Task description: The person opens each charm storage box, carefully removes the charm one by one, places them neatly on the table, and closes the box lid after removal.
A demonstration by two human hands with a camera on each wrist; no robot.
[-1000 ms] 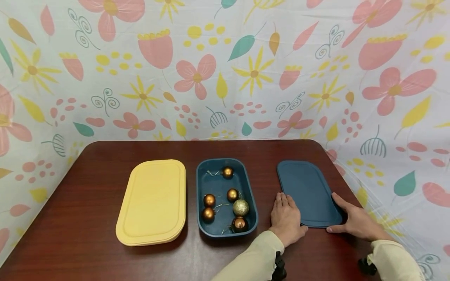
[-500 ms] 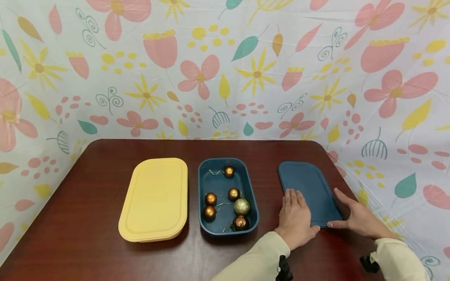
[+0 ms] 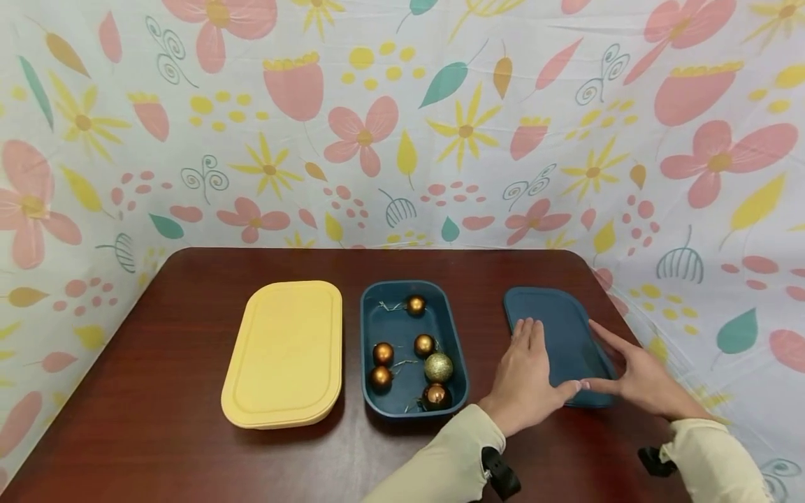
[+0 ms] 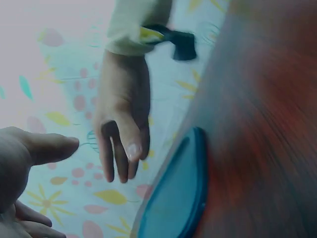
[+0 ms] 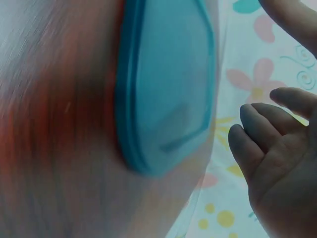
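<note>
A dark blue lid (image 3: 544, 314) lies flat on the right side of the table, its rim also showing in the left wrist view (image 4: 178, 193) and the right wrist view (image 5: 171, 74). Over its near left part my left hand (image 3: 525, 384) hovers with straight fingers. My right hand (image 3: 650, 384) is spread above the lid's near right corner. In the head view the two thumbs nearly meet. Both wrist views show the hands apart from the lid, holding nothing. Left of them stands an open dark blue container (image 3: 390, 332) with bauble ornaments (image 3: 438, 367) in it.
A yellow container with its lid on (image 3: 286, 349) stands left of the blue container. Dark brown tabletop (image 3: 189, 447) surrounds them. Floral cloth (image 3: 402, 126) hangs behind the table and along its sides.
My hands have lifted off the lid's near edges. The left hand has shifted right, bringing the thumbs closer together. The lid lies where it was, and the camera has turned slightly left.
</note>
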